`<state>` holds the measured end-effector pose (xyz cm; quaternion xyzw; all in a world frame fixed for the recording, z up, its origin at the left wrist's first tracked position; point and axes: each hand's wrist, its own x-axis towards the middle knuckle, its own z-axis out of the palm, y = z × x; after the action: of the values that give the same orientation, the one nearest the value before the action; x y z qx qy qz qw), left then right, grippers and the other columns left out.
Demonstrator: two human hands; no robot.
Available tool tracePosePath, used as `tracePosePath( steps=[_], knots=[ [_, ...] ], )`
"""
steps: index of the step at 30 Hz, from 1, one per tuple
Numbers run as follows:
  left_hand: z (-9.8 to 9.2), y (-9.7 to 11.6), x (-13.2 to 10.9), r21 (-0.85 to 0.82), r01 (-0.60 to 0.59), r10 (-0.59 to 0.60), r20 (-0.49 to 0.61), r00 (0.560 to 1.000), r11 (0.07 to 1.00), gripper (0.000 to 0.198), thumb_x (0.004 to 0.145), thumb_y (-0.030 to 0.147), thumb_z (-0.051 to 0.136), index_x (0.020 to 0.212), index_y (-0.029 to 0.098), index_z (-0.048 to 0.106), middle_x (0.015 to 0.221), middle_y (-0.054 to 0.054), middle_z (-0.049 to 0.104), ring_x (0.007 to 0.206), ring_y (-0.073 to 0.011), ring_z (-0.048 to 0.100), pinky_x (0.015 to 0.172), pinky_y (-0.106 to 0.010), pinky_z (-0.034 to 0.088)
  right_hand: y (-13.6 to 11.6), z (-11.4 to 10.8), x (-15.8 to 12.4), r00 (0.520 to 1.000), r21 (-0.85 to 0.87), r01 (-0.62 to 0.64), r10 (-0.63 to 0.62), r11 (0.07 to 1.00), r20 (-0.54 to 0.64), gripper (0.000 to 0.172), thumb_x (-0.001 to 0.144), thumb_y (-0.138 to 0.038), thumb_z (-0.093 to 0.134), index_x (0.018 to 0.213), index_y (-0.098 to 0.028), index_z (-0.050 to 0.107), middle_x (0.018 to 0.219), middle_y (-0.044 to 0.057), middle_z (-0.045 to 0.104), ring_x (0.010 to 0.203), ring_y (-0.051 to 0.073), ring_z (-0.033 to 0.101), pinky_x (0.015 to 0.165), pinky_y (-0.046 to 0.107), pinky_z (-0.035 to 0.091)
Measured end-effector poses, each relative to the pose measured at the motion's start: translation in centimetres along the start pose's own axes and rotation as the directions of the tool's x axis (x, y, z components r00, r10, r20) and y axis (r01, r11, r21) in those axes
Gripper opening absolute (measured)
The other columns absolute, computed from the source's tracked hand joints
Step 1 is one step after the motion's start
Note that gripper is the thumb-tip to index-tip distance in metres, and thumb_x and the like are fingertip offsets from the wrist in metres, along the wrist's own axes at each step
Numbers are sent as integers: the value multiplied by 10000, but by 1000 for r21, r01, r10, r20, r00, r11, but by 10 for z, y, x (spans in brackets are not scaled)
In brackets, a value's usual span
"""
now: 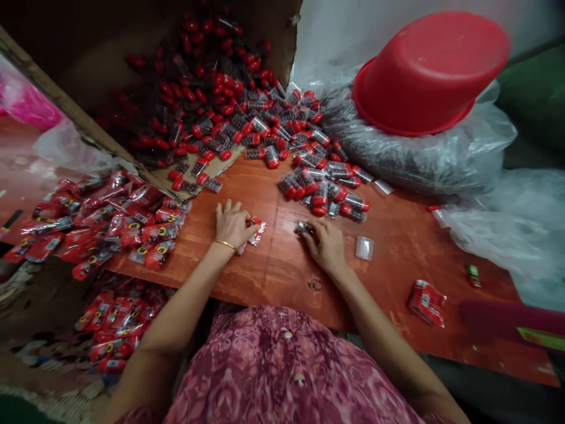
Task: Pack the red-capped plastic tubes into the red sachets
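Observation:
My left hand (232, 225) lies on the wooden table, fingers spread and slightly bent. Its thumb side rests over a small red printed plastic packet (257, 234), partly hidden by the hand. To the right, my right hand (324, 242) has its thumb and fingers closed on a small clear tube with dark contents (303, 228), low over the table; the far part of the tube shows past the fingertips. Beyond this hand lies a pile of clear tubes with red caps (315, 182). A flat clear plastic piece (364, 248) sits right of my right wrist.
A tipped cardboard box (66, 94) spills red-capped tubes onto the table (265, 265). Filled red packets (119, 218) heap at left, with more below the edge. A red tub (441, 70) rests on a stuffed plastic bag (397, 159). A red packet (427, 301) lies at right.

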<state>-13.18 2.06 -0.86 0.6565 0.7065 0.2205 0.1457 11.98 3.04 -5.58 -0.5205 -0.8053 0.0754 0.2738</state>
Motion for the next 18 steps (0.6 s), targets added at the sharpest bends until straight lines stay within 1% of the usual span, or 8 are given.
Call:
tracePosePath(
  steps=[3,6,7,9,10,12,15,18],
  knots=[
    [4,0,2,-151,23,-19,24,1000,988,85,603,262,706,576,213,642,1091,-85,664,1202,-330,453,1040,-559,183,-11,-8,-6,1000,-41,-2,1,999,-29,323,833,-380,510,1046,-156,601,1078,151,613,1046,291,519,879,471,385],
    [3,12,-2,-526,143,-183,-26,983,839,102,614,290,695,592,198,656,902,-72,703,984,-264,597,938,-451,372,-38,-13,-5,995,210,-68,81,975,-56,298,840,-369,491,1049,-181,589,1048,128,621,1024,259,538,893,450,399],
    [2,17,-4,-653,175,-241,-11,971,737,141,615,322,697,598,188,659,819,-64,701,872,-234,623,858,-395,430,-49,-13,-2,992,364,-110,127,925,-23,298,843,-377,483,1054,-190,580,1020,116,627,982,242,558,871,430,424],
    [2,28,-8,-823,201,-290,46,956,531,214,611,381,704,607,172,660,677,-31,669,672,-166,604,692,-294,461,-72,-9,6,972,660,-226,211,716,104,320,837,-426,482,1060,-210,559,989,91,632,925,219,584,810,389,468],
    [3,33,-10,-865,199,-290,66,955,460,237,607,398,709,609,167,659,634,-14,650,610,-137,574,638,-261,447,-82,-7,11,962,758,-265,212,596,170,314,829,-447,489,1028,-216,562,949,75,638,888,207,592,785,369,481],
    [8,41,-15,-906,178,-285,67,956,384,259,595,405,722,592,158,644,583,13,618,547,-95,518,576,-216,412,-95,-2,18,954,821,-291,209,491,213,273,824,-470,490,892,-220,574,811,29,628,758,168,590,705,312,490],
    [15,51,-23,-934,169,-314,66,947,315,290,589,418,731,586,147,628,558,29,595,533,-73,486,552,-193,387,-101,2,23,950,826,-294,242,481,197,318,840,-479,462,671,-212,502,580,-35,494,532,106,470,535,237,423],
    [15,58,-30,-932,288,-270,226,936,218,363,603,492,707,615,135,642,563,13,604,540,-78,502,562,-200,404,-98,1,21,956,800,-274,244,534,165,366,857,-467,431,595,-211,432,522,-49,404,482,92,390,481,221,354]
  ],
)
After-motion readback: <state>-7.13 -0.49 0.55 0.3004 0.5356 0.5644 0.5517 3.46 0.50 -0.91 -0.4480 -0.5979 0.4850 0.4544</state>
